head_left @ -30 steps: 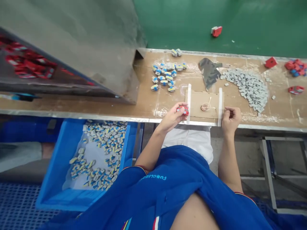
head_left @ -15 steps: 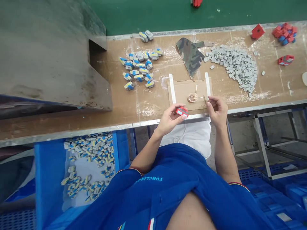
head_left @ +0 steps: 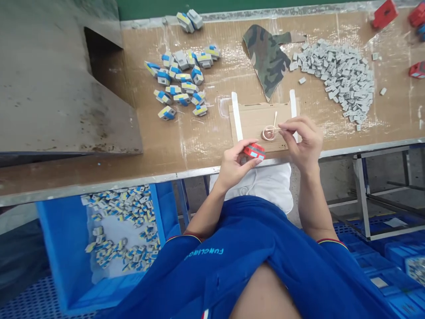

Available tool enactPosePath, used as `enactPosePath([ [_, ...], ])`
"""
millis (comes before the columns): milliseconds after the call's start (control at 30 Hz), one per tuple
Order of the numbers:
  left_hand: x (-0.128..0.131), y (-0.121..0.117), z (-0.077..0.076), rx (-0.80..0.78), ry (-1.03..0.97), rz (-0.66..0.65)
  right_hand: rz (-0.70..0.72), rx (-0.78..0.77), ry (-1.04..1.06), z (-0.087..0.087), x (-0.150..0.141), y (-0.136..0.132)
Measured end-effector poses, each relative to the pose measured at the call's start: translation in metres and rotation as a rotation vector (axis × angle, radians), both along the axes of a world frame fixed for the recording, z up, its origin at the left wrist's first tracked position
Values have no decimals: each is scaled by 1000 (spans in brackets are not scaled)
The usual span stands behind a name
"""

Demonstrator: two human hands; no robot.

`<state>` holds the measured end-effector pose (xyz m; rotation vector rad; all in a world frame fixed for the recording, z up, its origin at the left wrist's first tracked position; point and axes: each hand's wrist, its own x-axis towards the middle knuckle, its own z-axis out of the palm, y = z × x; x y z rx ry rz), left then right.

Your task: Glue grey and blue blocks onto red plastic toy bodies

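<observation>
A small red toy car (head_left: 255,151) with pale blue windows is pinched in the fingers of my left hand (head_left: 235,165), just over the table's front edge. My right hand (head_left: 303,139) grips the end of a cotton swab (head_left: 274,129), whose tip lies over a small round dish (head_left: 268,134). Another cotton swab (head_left: 275,118) leans in that dish and points away from me. The dish rests on a cardboard sheet (head_left: 252,117) with white tape strips at its sides.
Grey, blue and yellow toy vehicles (head_left: 182,87) cluster left on the table. A camouflage cloth (head_left: 267,60) and a heap of grey pieces (head_left: 345,79) lie behind and right. A metal housing (head_left: 66,88) stands far left; a blue bin (head_left: 58,248) of toy pieces sits below.
My right hand has closed on the swab and lifted a little, drawing it over the dish. My left hand still holds the red car. The view has shifted closer to the table.
</observation>
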<state>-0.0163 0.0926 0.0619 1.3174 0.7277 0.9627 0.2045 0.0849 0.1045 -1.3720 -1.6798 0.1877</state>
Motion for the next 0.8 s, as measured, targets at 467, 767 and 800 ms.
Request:
enactPosePath([
  [467,-9,3,-3,-40,26,12,-151,-40,153,-10,-7,-1],
  [767,-10,5,9,-28,115,53,-200,-123,599,-24,-8,-13],
  [800,-11,5,11,-30,145,69,-207,-122,617,-25,-8,-13],
])
